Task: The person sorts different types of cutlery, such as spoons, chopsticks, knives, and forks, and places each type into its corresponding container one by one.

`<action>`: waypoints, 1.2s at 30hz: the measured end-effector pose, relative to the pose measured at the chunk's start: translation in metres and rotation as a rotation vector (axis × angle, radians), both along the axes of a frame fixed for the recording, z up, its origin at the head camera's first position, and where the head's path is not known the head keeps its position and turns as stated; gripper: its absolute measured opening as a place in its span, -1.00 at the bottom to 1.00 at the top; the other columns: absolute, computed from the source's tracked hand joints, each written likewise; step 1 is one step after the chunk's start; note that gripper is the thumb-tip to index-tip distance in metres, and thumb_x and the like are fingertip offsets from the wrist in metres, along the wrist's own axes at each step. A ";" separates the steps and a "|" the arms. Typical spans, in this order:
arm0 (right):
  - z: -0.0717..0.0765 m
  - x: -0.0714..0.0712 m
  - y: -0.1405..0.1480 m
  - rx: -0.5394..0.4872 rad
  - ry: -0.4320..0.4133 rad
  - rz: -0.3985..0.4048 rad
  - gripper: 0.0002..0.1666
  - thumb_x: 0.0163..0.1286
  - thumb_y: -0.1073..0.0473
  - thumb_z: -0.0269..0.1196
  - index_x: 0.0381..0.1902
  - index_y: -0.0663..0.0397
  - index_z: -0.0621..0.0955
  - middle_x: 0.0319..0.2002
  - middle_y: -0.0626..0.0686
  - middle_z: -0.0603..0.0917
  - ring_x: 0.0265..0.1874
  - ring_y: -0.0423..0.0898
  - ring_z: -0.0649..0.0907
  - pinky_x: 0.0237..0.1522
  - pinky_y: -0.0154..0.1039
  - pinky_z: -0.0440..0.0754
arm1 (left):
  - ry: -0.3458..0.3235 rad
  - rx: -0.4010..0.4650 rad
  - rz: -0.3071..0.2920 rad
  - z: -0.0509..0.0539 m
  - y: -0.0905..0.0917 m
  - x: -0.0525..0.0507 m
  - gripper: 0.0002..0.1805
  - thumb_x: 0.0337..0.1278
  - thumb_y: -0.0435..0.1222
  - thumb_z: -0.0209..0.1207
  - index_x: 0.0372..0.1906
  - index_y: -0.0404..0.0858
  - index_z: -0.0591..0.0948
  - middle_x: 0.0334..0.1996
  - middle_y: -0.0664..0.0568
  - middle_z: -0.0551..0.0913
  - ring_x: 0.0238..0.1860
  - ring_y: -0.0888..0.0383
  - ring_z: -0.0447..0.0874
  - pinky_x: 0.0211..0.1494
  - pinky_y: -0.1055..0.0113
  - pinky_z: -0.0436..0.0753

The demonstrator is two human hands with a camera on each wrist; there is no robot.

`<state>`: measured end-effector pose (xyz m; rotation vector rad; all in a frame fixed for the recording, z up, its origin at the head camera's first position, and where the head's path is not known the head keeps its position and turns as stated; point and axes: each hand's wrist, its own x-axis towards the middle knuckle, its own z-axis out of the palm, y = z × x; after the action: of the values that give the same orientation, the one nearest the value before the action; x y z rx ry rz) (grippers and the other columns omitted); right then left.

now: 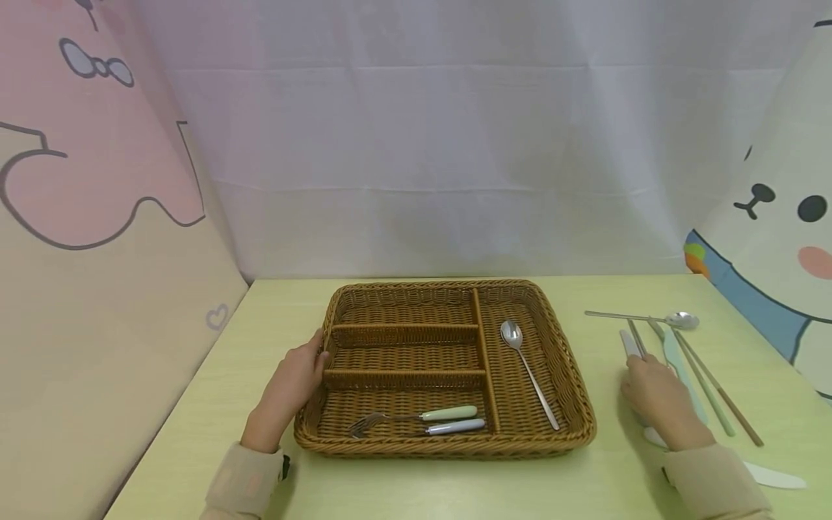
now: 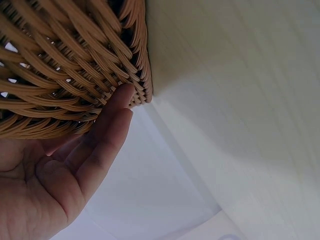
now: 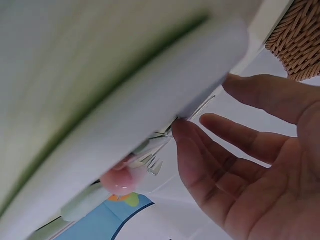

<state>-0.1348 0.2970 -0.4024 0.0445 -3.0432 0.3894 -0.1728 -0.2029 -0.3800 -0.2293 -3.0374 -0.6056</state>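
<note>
My left hand rests on the left side of a brown wicker cutlery basket. In the left wrist view its extended fingers lie along the outer woven wall; the thumb is mostly hidden. To the basket's right, my right hand is low over loose cutlery, thumb and fingers closing round a pale knife. Large pale handle fills the near part of the right wrist view and hides some fingertips. Inside the basket lie a spoon, a green-handled fork and a lavender-handled fork.
Right of the hand lie a mint-green knife, chopsticks and a long spoon. A white piece of cutlery passes under the right forearm. A pale curtain hangs behind the table.
</note>
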 end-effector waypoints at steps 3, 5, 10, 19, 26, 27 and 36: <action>0.000 0.000 0.001 -0.001 -0.022 -0.008 -0.88 0.07 0.44 0.00 -0.44 0.49 0.42 -0.52 0.32 0.44 -0.58 0.10 0.46 -0.57 -0.01 0.44 | 0.003 0.001 0.001 0.000 0.000 0.000 -0.44 0.32 -0.34 -0.06 0.33 -0.50 0.14 -0.75 0.03 0.36 -0.77 0.24 0.19 -0.63 0.38 0.28; 0.000 -0.001 0.002 0.003 -0.029 -0.008 -0.87 0.07 0.45 0.01 -0.44 0.52 0.42 -0.52 0.33 0.44 -0.56 0.11 0.47 -0.54 0.00 0.44 | 0.001 0.003 0.001 0.000 0.001 0.000 -0.44 0.33 -0.34 -0.06 0.33 -0.49 0.14 -0.75 0.03 0.35 -0.77 0.24 0.18 -0.64 0.38 0.27; -0.002 -0.003 0.004 0.019 -0.029 0.009 -0.90 0.07 0.46 0.01 -0.49 0.51 0.41 -0.56 0.31 0.45 -0.57 0.13 0.48 -0.47 0.04 0.42 | -0.005 0.004 0.005 0.001 0.001 0.001 -0.44 0.33 -0.34 -0.07 0.34 -0.49 0.13 -0.77 0.04 0.35 -0.78 0.24 0.17 -0.65 0.39 0.26; -0.006 -0.006 0.006 0.050 -0.021 0.052 -0.91 -0.01 0.49 0.03 -0.51 0.52 0.40 -0.60 0.29 0.47 -0.56 0.14 0.48 -0.37 0.06 0.36 | -0.004 0.000 0.005 0.001 0.001 0.001 -0.44 0.33 -0.34 -0.06 0.34 -0.49 0.13 -0.77 0.04 0.34 -0.78 0.24 0.17 -0.65 0.38 0.26; -0.006 -0.008 0.007 0.016 -0.044 0.053 -0.82 -0.09 0.48 0.07 -0.44 0.49 0.36 -0.56 0.31 0.49 -0.51 0.19 0.50 -0.29 0.10 0.33 | -0.003 0.001 0.008 0.001 0.001 0.001 -0.44 0.33 -0.34 -0.06 0.33 -0.49 0.14 -0.77 0.03 0.35 -0.78 0.24 0.17 -0.64 0.38 0.26; -0.005 -0.008 0.007 0.008 -0.045 0.053 -0.81 -0.10 0.48 0.08 -0.44 0.47 0.35 -0.56 0.30 0.50 -0.51 0.19 0.50 -0.29 0.09 0.32 | -0.003 0.001 0.009 0.001 0.001 0.001 -0.44 0.33 -0.34 -0.07 0.33 -0.50 0.14 -0.77 0.03 0.35 -0.78 0.24 0.18 -0.64 0.38 0.27; -0.003 -0.006 0.002 -0.044 -0.037 0.046 -0.60 -0.14 0.51 0.07 -0.23 0.54 0.34 -0.38 0.47 0.55 -0.38 0.36 0.55 -0.17 0.27 0.26 | 0.004 -0.004 0.003 0.001 0.000 0.002 -0.44 0.32 -0.34 -0.06 0.33 -0.51 0.14 -0.72 0.00 0.41 -0.77 0.24 0.22 -0.60 0.37 0.30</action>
<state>-0.1405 0.2994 -0.4056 0.1068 -3.0734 0.4652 -0.1713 -0.2024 -0.3786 -0.2256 -3.0352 -0.5982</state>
